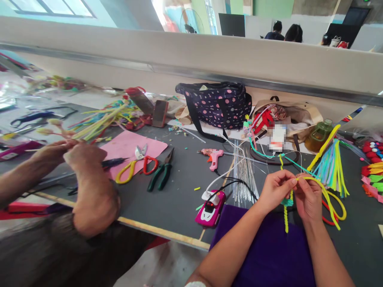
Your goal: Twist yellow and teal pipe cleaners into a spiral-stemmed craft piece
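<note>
Above the purple cloth (278, 255) at the surface's (179, 199) front edge, the left hand (277, 189) and right hand (309, 197) pinch the yellow strand (316, 180) between their fingers, close together, probably for fine control. Its slack loops rightward, seemingly keeping clear.

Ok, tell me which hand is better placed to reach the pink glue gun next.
Probably the left hand: it is nearer the pink glue gun; the right hand sits farther off. Both hold the yellow strand.

Grey table (176, 207) beside cream partition (119, 44)
</note>
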`<state>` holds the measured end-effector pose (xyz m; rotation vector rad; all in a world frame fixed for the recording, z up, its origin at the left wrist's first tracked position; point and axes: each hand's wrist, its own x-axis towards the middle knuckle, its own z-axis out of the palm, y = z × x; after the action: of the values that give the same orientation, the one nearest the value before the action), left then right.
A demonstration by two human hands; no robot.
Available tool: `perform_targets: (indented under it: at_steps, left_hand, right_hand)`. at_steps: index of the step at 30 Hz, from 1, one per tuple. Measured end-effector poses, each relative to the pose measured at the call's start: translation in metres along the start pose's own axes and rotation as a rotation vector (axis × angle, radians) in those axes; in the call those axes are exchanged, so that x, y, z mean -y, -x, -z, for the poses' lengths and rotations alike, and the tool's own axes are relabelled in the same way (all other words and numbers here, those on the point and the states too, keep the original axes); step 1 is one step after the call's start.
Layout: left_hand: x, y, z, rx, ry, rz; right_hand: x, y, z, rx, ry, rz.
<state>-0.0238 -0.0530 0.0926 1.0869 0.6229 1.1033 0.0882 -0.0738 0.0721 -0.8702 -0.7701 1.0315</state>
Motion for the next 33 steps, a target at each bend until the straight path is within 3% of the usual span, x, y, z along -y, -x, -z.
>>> perform_targets:
  at_steps: [4,8,17,22,27,33]
  left_hand:
    - [0.0,0.001,0.0,0.02,-0.045,-0.039]
    - [0.001,0.0,0.0,-0.022,-0.088,-0.047]
    - [0.003,-0.004,0.005,-0.099,-0.181,-0.097]
    - [0.004,-0.003,0.006,-0.099,-0.415,-0.251]
    - [0.002,-0.001,0.008,-0.069,-0.671,-0.424]
    - [0.005,0.001,0.007,0.068,-0.792,-0.48]
  right_hand:
    - [-0.001,-0.001,0.003,0.022,-0.068,-0.114]
    - [-0.001,-0.008,0.01,-0.083,-0.095,-0.156]
    - [0.014,-0.031,0.044,-0.339,-0.165,0.09]
    - [0.008,-0.033,0.046,-0.378,0.173,0.153]
    - [0.004,-0.031,0.052,-0.29,0.718,0.323]
    - [-0.002,-0.031,0.06,0.077,1.008,0.439]
